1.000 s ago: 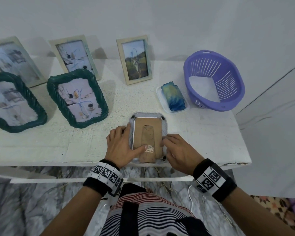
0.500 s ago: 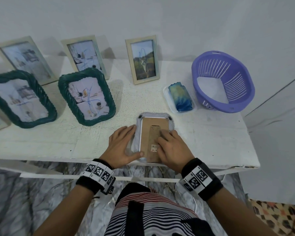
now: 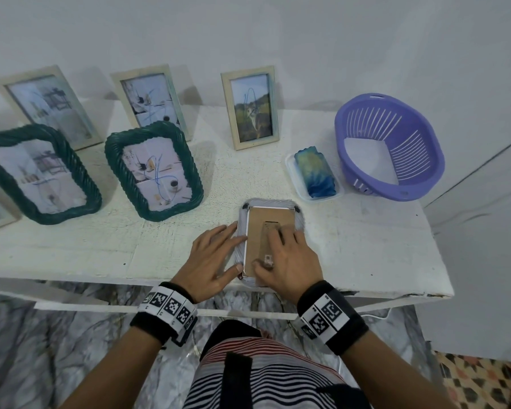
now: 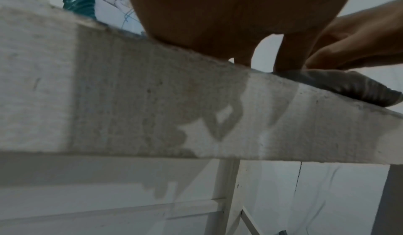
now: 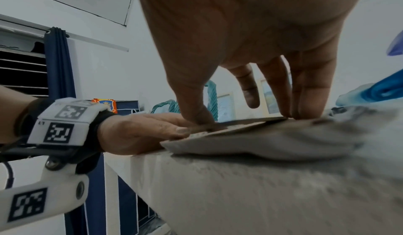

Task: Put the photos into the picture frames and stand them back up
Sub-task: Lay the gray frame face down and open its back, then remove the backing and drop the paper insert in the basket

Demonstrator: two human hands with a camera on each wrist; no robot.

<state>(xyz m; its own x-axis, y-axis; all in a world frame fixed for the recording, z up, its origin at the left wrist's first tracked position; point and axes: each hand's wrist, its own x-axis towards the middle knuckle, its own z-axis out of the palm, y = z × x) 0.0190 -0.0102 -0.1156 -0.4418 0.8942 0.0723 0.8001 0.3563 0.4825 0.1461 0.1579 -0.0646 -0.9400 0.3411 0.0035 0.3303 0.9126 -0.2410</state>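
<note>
A grey picture frame (image 3: 271,202) lies face down at the table's front edge, its brown cardboard backing (image 3: 263,221) facing up. My left hand (image 3: 214,256) lies flat on the frame's left rim with straight fingers and its thumb at the near left corner. My right hand (image 3: 288,261) presses on the backing with fingers nearly straight. In the right wrist view the fingertips (image 5: 292,113) and thumb bear down on the backing (image 5: 240,128), and the left hand (image 5: 141,132) rests beside it. The left wrist view shows the frame's grey rim (image 4: 348,87) overhanging the table edge. The frame's front is hidden.
Two green rope-edged frames (image 3: 154,169) (image 3: 40,172) and three pale wooden frames (image 3: 251,106) stand with photos along the back and left. A blue block on a white tray (image 3: 314,172) and a purple basket (image 3: 387,146) sit to the right on the white table (image 3: 366,240).
My right hand has slid from the frame's right edge onto the middle of the backing. My left thumb has drawn back from the backing to the frame's left rim.
</note>
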